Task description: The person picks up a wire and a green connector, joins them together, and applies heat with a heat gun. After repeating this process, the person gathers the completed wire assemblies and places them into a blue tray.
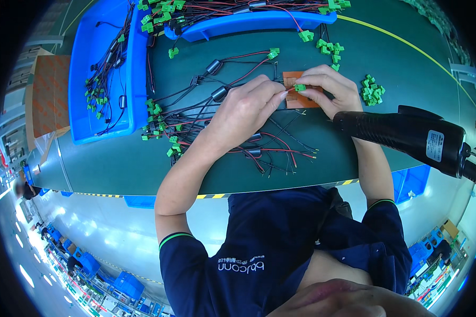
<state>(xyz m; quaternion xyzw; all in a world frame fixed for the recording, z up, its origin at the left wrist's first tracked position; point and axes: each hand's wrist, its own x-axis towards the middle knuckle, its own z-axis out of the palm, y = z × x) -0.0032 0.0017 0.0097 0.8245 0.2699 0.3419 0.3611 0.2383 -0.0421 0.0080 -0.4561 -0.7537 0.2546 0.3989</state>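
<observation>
My left hand is closed in a pinch on a cable's red wire, close to its end. My right hand pinches a small green terminal connector, and the wire meets its left side. Whether the wire is seated inside cannot be made out. Both hands are just above an orange-brown block on the green table. Under and beside my left forearm lie several black and red cables with black cylindrical cores; some have green connectors, others bare tips.
A black cylindrical tool crosses over my right wrist. Loose green connectors are heaped right of my hand. Blue bins with cables stand at the left and far side. Yellow-black tape marks the table's near edge.
</observation>
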